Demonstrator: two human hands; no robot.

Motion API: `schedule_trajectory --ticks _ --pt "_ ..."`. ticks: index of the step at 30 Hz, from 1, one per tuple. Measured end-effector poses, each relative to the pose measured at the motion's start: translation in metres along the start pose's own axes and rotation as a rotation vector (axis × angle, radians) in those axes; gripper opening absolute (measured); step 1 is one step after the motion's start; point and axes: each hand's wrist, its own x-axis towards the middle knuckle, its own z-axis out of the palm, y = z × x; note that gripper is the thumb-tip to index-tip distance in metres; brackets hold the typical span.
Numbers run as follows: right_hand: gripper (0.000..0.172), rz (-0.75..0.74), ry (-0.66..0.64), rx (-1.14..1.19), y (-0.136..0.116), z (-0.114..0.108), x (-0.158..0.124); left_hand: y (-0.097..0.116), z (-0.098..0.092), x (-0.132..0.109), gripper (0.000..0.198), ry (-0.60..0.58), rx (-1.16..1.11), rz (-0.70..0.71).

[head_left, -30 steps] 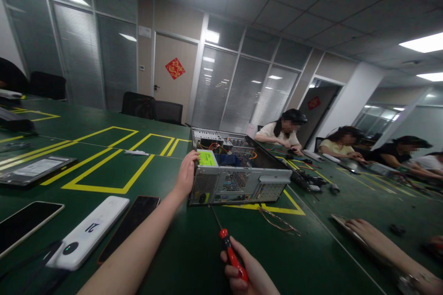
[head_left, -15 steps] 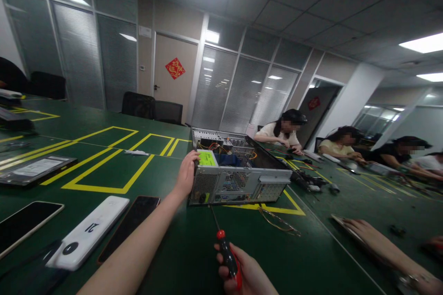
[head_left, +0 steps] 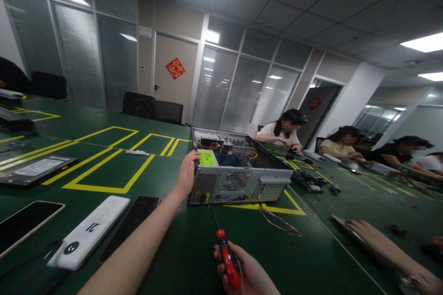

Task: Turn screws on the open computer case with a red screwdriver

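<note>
On the table lies an open computer case (head_left: 244, 186), its rear panel facing me and its top uncovered. Inside are cables and a power supply (head_left: 207, 158) with a bright yellow-green label. My left hand (head_left: 188, 173) is at the case's near left corner beside the power supply, fingers bent over the edge and gripping it. Closed around the red and black handle of a screwdriver (head_left: 226, 258) is my right hand (head_left: 247, 269). The thin shaft points away from me, and its tip is by the lower left of the rear panel; whether it touches a screw cannot be made out.
To the left are a white device marked 21 (head_left: 92, 228), two phones (head_left: 133, 226) (head_left: 29, 226) and a hard drive (head_left: 38, 168). Thin wires (head_left: 280, 220) lie right of the case. Another person's hand (head_left: 367, 233) is at the right; co-workers sit beyond. Yellow tape (head_left: 93, 189) marks the green table.
The screwdriver handle has turned in my right hand, with more of its red side now facing up. My left hand and the case have stayed in place.
</note>
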Motion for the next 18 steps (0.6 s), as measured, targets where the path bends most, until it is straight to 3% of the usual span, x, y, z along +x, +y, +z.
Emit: schedule_trajectory --ticks 6,18 --pt "0.037 -0.035 -0.037 0.123 -0.0025 -0.0025 0.0016 0.0003 -0.0006 0.0002 0.038 -0.003 0.005 -0.003" --pt "0.030 -0.022 0.078 0.026 0.0007 0.0060 -0.0010 0.0001 0.0000 0.0003 0.039 0.001 -0.013 0.002"
